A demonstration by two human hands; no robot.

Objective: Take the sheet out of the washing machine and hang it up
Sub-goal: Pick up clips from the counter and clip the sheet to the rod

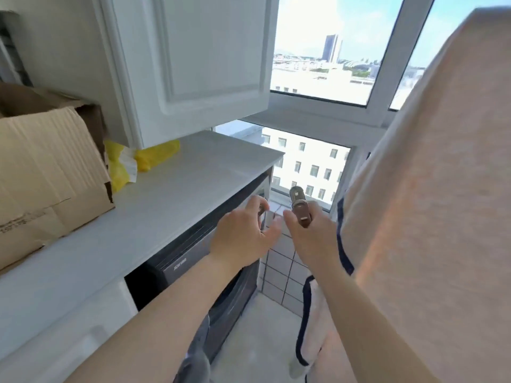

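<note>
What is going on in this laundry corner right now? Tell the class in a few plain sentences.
A person stands by a window with a pale sheet already hanging at their right, navy trim along its edge. The right hand holds a brown crank-like handle, perhaps for a drying rack. The left hand hovers beside it, fingers loosely curled, holding nothing. Below sits the washing machine under a white counter, which carries a cardboard box and yellow bags.

A small pale brand word on the washer [193, 261], centre of the frame, is too blurred to read; so is dark print on the box [49, 189], lower left.
</note>
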